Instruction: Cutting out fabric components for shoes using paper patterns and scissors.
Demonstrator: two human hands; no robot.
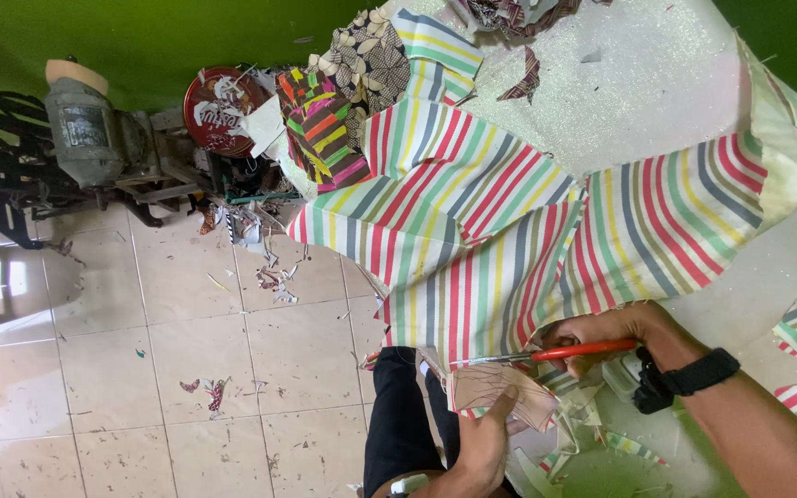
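While on one striped cloth: two hands, one scissors.

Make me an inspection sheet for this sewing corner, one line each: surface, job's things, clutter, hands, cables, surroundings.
Surface: white glittery table, mostly under cloth.
Job's things: striped fabric draped over the table edge; red-handled scissors; beige paper piece.
Clutter: fabric scraps on the tiled floor; round red tin.
Hands: right hand grips the scissors; left hand holds the paper piece.
Cables: nothing seen.
Surroundings: green wall; grey motor on a black frame.
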